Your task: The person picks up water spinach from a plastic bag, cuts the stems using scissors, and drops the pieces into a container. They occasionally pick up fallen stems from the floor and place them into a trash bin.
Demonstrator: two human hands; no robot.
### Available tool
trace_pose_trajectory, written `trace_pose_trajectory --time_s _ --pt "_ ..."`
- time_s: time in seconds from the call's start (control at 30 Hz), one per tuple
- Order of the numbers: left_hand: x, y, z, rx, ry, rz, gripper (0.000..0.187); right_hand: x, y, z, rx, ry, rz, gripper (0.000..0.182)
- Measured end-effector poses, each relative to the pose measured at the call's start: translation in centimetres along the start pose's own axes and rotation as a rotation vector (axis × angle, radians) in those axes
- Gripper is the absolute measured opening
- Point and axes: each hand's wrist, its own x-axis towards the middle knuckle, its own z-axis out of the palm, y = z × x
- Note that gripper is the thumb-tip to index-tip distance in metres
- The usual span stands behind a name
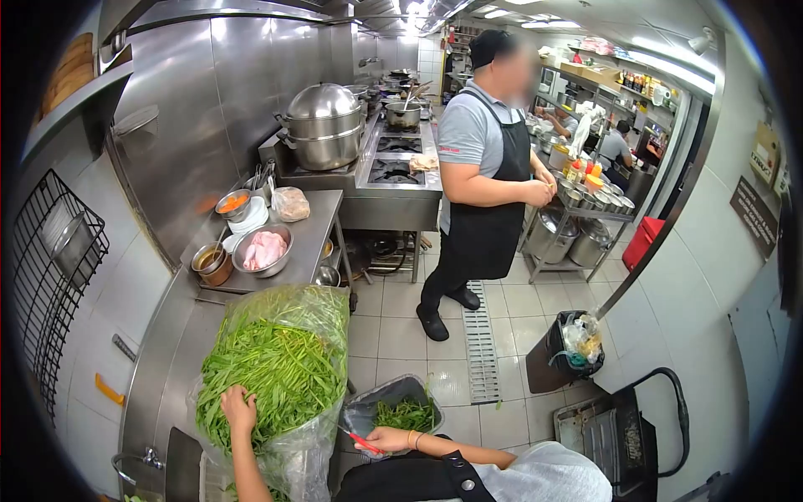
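A large clear plastic bag [330, 305] lies open at the counter, full of long-stalked leafy greens [276, 360]. My left hand [239, 408] is on the near left side of the heap, its fingers curled into the greens; the fingertips are partly hidden among the leaves. Between the bag and a grey bin [360, 412], my right hand [386, 439] is closed around the red handle of a knife [365, 443]. Its thin blade points left toward the bag. Loose cut greens [405, 416] lie inside the bin, below and beyond my right hand.
A metal bowl of raw meat [263, 251] stands on the steel table beyond the bag. A co-worker in a black apron [498, 167] stands by the stove [397, 159]. A black trash bin [560, 360] and a dark cart [627, 435] are at right; a tap [150, 458] is at left.
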Motion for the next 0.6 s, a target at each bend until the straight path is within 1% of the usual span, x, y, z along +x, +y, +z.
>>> trace_pose_trajectory --time_s 0.03,0.27,0.33,0.43,0.47,0.5,0.53,0.6 --pt "-0.1 0.1 -0.1 0.005 -0.003 -0.006 0.022 0.0 0.1 0.1 0.016 0.015 -0.012 0.063" --pt "-0.3 0.5 -0.3 0.007 -0.001 -0.012 0.021 -0.1 -0.1 0.3 0.002 0.003 0.021 0.063" --pt "-0.3 0.6 -0.3 0.003 -0.007 -0.015 0.021 0.0 0.0 0.4 0.005 -0.040 0.023 0.056" --pt "-0.3 0.5 -0.2 -0.004 0.000 -0.031 0.022 -0.1 0.0 0.6 0.021 -0.031 0.040 0.056" --pt "-0.3 0.5 -0.1 -0.009 0.009 -0.043 0.022 -0.1 0.1 0.6 0.022 -0.032 0.043 0.056" --pt "-0.4 0.4 -0.4 -0.009 0.006 -0.045 0.022 -0.1 0.3 0.5 0.006 -0.010 0.051 0.060" --pt "-0.3 0.3 -0.8 -0.085 0.002 -0.024 0.022 -0.1 0.4 0.5 -0.011 0.013 0.057 0.064" --pt "-0.2 -0.2 -1.5 -0.208 0.007 0.018 0.020 -0.4 0.4 0.3 -0.021 0.027 0.044 0.064"
